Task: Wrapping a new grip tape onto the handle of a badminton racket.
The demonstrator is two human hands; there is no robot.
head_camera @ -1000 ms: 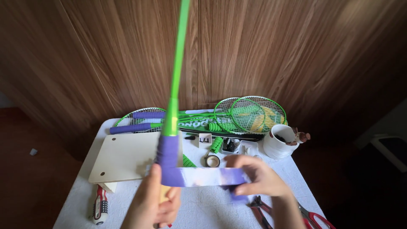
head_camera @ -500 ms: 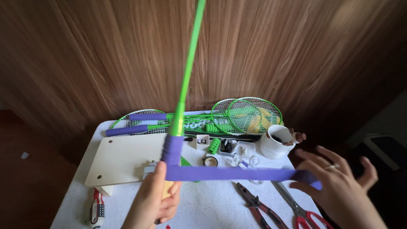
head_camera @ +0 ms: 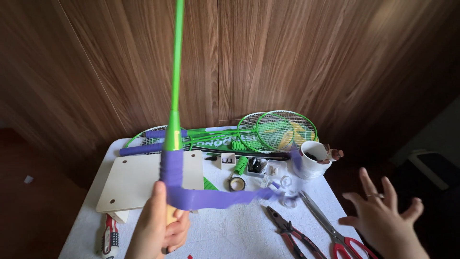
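A green badminton racket stands almost upright in front of the camera, its shaft rising out of the top of the frame, and its handle is partly wound with purple grip tape. The left hand is closed around the bare, pale lower end of the handle, which keeps the racket steady and leaves the wrapped part clear. From the last turn a loose tail of the tape streams out to the right, blurred at its free end, above the white tabletop. The right hand is off to the right with fingers spread, holding nothing and well apart from the tape's end. Behind the handle a pale wooden board lies flat on the tabletop. Farther back, more green rackets lie against the wood-panelled wall. Between them and the hands sit a small roll of tape, a white cup and some small parts. Nearer the right hand lie pliers and red-handled scissors. A red-and-white tool lies at the left edge.
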